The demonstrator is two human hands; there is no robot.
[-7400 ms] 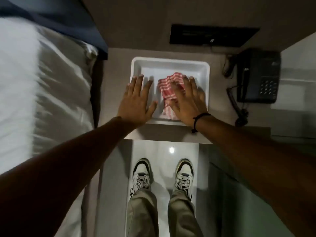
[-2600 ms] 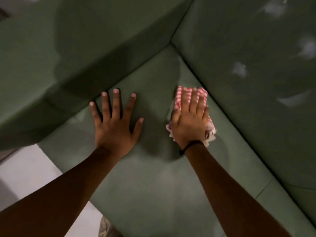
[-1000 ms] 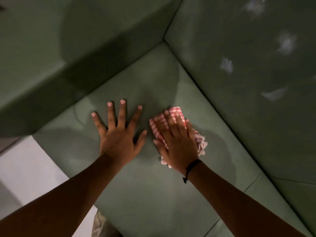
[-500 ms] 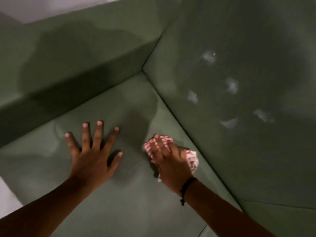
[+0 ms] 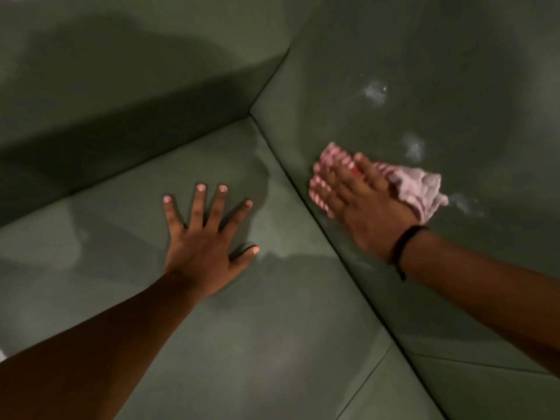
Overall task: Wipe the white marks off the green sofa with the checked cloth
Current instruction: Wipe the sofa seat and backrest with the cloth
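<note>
Cloth (image 5: 421,192) under right hand (image 5: 363,204), lengthwise across sofa backrest (image 5: 454,71)

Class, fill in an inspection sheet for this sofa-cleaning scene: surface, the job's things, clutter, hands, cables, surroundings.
Surface: green sofa; the seat and backrest meet in a corner.
Job's things: checked cloth, bunched and pressed against the backrest; three white marks on the backrest, above and to the right of the cloth.
Clutter: nothing seen.
Hands: left hand lies flat on the seat with fingers spread; right hand presses the cloth with straight fingers.
Cables: nothing seen.
Surroundings: armrest at the upper left; black wristband on the right wrist.
</note>
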